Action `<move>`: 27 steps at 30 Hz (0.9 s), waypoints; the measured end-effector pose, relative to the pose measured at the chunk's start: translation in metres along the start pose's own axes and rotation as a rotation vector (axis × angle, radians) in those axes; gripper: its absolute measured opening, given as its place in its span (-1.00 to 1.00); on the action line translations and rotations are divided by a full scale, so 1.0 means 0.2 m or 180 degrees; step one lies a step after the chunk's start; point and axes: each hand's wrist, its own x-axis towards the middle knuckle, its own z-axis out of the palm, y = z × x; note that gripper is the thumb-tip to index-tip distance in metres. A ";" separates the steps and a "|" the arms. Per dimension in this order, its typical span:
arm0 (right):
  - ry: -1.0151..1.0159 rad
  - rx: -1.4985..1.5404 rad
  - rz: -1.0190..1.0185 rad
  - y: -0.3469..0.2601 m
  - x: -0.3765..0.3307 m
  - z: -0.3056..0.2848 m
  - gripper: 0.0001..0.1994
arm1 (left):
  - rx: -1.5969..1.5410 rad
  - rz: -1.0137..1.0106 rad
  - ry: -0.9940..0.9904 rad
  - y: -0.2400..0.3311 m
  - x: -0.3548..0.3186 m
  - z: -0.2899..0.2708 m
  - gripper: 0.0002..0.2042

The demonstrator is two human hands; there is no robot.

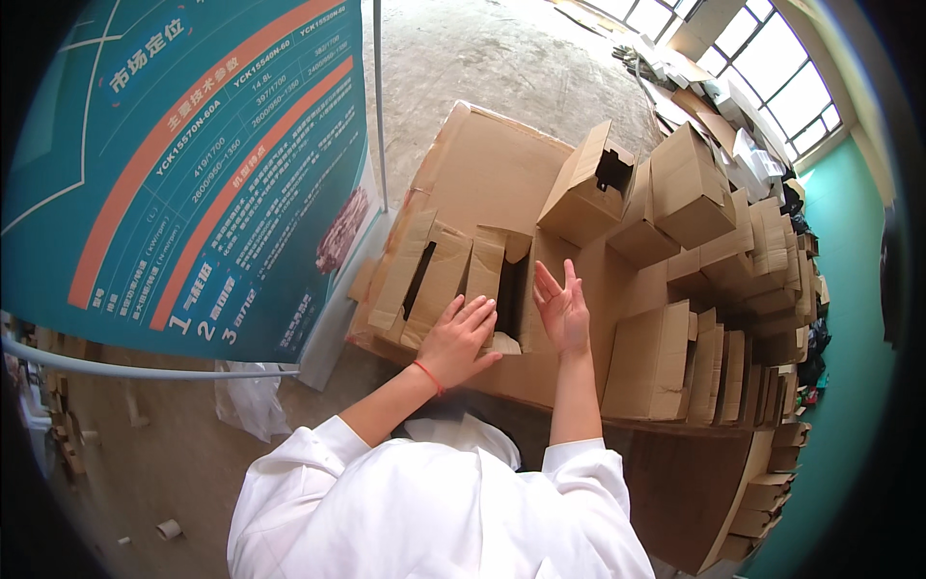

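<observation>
A half-folded cardboard box (497,280) is being assembled on the tabletop (502,164), left hand (461,338) pressed flat on a flap, right hand (562,307) open beside; flap closing seems due.

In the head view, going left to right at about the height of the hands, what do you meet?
Teal printed banner → left hand flat on a half-folded cardboard box → right hand, open and upright → stack of flattened cardboard boxes standing on edge → teal wall.
</observation>
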 end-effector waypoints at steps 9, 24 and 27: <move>0.0103 -0.1842 -0.0097 0.13 0.19 0.11 -0.19 | -0.0494 0.0177 0.0350 0.01 -0.05 -0.07 -0.55; 0.0630 -0.1492 -0.0030 0.38 -0.02 0.28 -0.29 | -0.0453 -0.1311 0.0398 -0.33 -0.13 -0.15 -0.27; 0.0710 -0.1933 -0.0333 0.40 -0.01 0.27 -0.30 | 0.0794 -0.1126 -0.0090 -0.19 -0.09 -0.19 -0.29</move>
